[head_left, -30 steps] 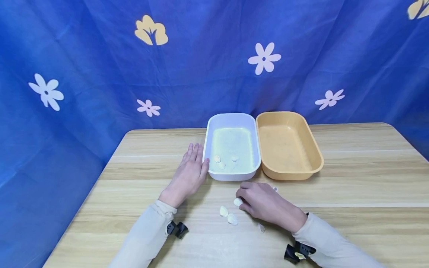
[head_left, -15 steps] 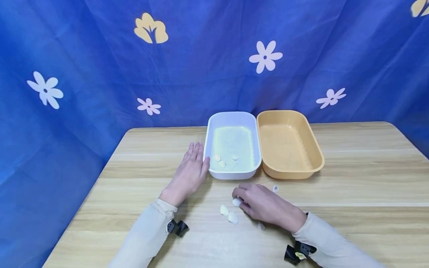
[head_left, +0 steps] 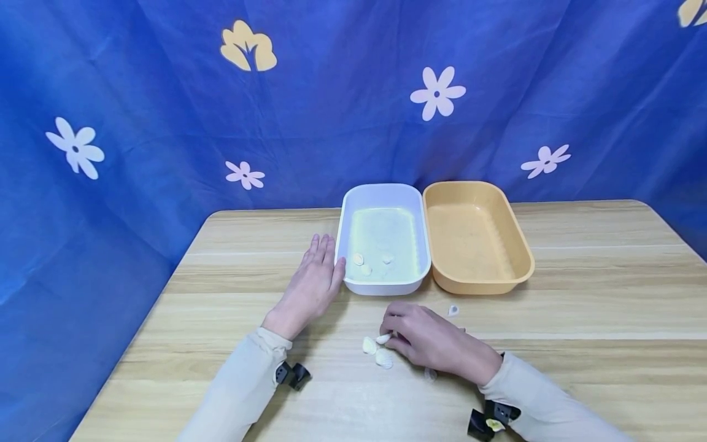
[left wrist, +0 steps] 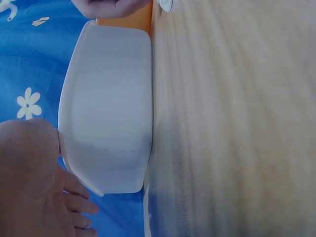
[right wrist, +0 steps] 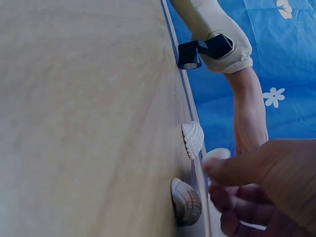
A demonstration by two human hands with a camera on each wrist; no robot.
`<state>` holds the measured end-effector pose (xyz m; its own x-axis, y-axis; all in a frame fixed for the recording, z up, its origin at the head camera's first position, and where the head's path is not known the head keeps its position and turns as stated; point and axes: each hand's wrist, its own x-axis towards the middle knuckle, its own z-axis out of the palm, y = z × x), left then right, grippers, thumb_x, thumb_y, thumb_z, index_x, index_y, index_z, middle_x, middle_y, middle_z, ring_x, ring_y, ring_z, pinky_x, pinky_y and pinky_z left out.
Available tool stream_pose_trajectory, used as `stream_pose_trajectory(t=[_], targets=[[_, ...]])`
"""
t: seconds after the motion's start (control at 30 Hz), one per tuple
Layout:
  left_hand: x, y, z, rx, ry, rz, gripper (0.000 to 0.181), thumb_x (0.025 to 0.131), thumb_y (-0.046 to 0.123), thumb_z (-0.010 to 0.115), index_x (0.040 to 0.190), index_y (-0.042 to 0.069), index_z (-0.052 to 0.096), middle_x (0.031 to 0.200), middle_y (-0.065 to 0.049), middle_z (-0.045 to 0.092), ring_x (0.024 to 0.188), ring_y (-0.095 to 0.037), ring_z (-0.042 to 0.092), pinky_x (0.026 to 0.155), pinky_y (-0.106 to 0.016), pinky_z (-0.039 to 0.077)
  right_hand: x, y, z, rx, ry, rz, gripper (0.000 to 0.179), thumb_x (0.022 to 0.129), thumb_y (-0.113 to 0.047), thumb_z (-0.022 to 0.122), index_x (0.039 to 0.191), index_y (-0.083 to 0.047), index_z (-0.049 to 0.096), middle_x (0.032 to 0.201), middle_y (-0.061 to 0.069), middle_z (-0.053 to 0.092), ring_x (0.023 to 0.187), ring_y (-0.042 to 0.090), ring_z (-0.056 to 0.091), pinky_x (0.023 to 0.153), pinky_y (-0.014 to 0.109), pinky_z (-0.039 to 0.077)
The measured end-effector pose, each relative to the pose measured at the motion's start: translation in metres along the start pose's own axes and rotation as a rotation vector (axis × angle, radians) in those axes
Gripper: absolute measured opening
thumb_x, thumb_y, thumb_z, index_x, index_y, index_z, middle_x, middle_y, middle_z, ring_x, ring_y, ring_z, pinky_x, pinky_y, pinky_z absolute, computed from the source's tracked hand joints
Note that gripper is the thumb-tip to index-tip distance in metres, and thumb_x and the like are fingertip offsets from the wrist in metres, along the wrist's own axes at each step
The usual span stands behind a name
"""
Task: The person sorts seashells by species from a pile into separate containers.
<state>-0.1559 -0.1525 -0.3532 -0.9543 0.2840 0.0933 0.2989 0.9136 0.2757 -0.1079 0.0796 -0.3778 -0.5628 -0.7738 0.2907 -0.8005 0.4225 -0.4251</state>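
My right hand (head_left: 428, 337) is low over the table in front of the white tub (head_left: 388, 287), pinching a white seashell (head_left: 383, 339) between thumb and fingers. In the right wrist view the thumb covers part of this seashell (right wrist: 217, 153). Close beside it on the table lie two more ribbed shells, a small shell (head_left: 369, 345) and a broader shell (head_left: 383, 358). My left hand (head_left: 310, 288) lies along the tub's left side, fingers straight, with its thumb at the rim. Several small pale shells (head_left: 358, 259) rest inside the white tub near its front.
An orange tub (head_left: 480, 288) stands right against the white tub's right side. One small shell (head_left: 453, 310) lies in front of it, and another shell (head_left: 430, 374) lies below my right wrist. A blue patterned curtain (head_left: 331, 110) hangs behind the wooden table (head_left: 596, 294).
My right hand has shifted slightly left, toward the two loose shells. The held shell has turned from face-on to nearly edge-on. My left hand stays at the tub.
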Motion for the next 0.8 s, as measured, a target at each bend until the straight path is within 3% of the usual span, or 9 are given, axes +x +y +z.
stream_pose_trajectory(t=[0.27,0.47,0.6,0.8], targets=[[-0.001,-0.001,0.001,0.002,0.003,0.003,0.063,0.106,0.034,0.021,0.147,-0.013,0.019,0.154,-0.030,0.018,0.145,-0.039,0.006,0.118,-0.050,0.015,0.004,0.000,-0.010,0.081,0.048,0.009,0.013,0.089,-0.011,0.068,0.100,-0.005,0.072,0.091,0.001,0.069,0.084,0.007,0.064,0.076,0.020,0.054],[-0.001,-0.001,0.002,0.001,-0.001,0.003,0.062,0.106,0.033,0.023,0.147,-0.013,0.019,0.154,-0.030,0.019,0.145,-0.041,0.006,0.118,-0.050,0.015,0.012,0.011,-0.025,0.081,0.266,-0.027,0.018,0.084,-0.006,0.073,0.101,-0.001,0.072,0.089,0.006,0.072,0.076,0.010,0.065,0.068,0.021,0.055],[-0.001,-0.001,0.002,0.000,-0.002,-0.001,0.062,0.106,0.033,0.023,0.147,-0.013,0.019,0.154,-0.030,0.018,0.145,-0.041,0.007,0.118,-0.050,0.016,0.019,0.017,-0.034,0.069,0.349,0.058,0.016,0.083,-0.002,0.073,0.100,0.000,0.072,0.087,0.006,0.071,0.071,0.009,0.060,0.061,0.022,0.054],[-0.001,-0.001,0.002,-0.002,0.002,0.005,0.063,0.106,0.035,0.020,0.147,-0.013,0.020,0.153,-0.030,0.019,0.145,-0.041,0.008,0.118,-0.050,0.016,0.029,0.024,-0.041,0.049,0.372,0.174,0.016,0.083,0.000,0.073,0.099,0.002,0.072,0.084,0.007,0.070,0.067,0.009,0.058,0.058,0.023,0.052]])
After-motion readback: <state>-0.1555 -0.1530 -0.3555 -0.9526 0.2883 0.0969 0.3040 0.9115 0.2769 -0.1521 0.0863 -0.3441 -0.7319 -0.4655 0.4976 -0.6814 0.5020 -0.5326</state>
